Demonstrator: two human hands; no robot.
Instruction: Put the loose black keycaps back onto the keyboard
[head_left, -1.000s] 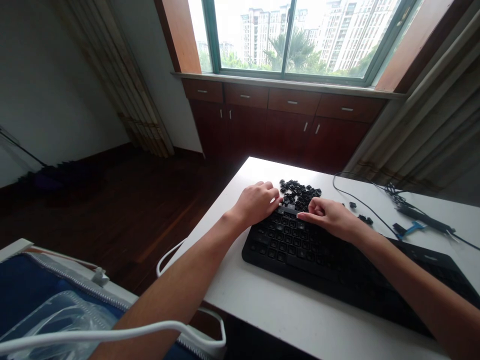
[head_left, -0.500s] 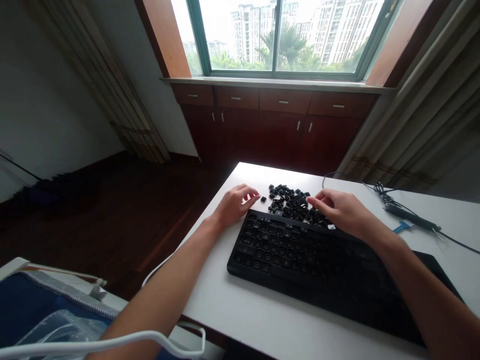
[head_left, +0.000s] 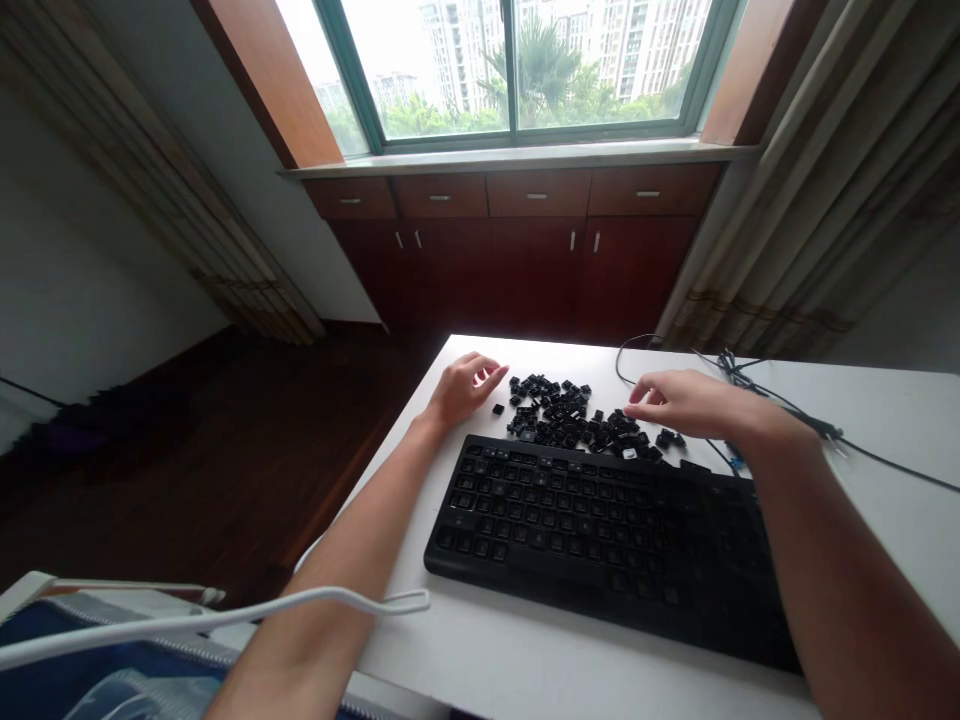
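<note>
A black keyboard (head_left: 555, 520) lies on the white table, and many of its keys look bare. Behind its back edge is a loose pile of small black keycaps (head_left: 566, 410), one light keycap (head_left: 630, 453) among them. My left hand (head_left: 469, 385) rests left of the pile, thumb and fingers slightly apart, with nothing visible in it. A single keycap (head_left: 498, 409) lies close to its fingertips. At the pile's right side, my right hand (head_left: 679, 400) is held with curled fingers and thumb drawn near the index finger. Anything between those fingertips is too small to see.
A dark corded tool (head_left: 814, 422) and its bundled black cable (head_left: 731, 365) lie at the table's right. A small blue item (head_left: 736, 462) is partly hidden by my right wrist. A white cable (head_left: 322, 598) crosses my left forearm. Drawers (head_left: 536, 196) stand below the window.
My view has shifted, moving the scene left. My right hand has moved right relative to the keycap pile, uncovering more keycaps there. My left thumb and fingers have come closer together.
</note>
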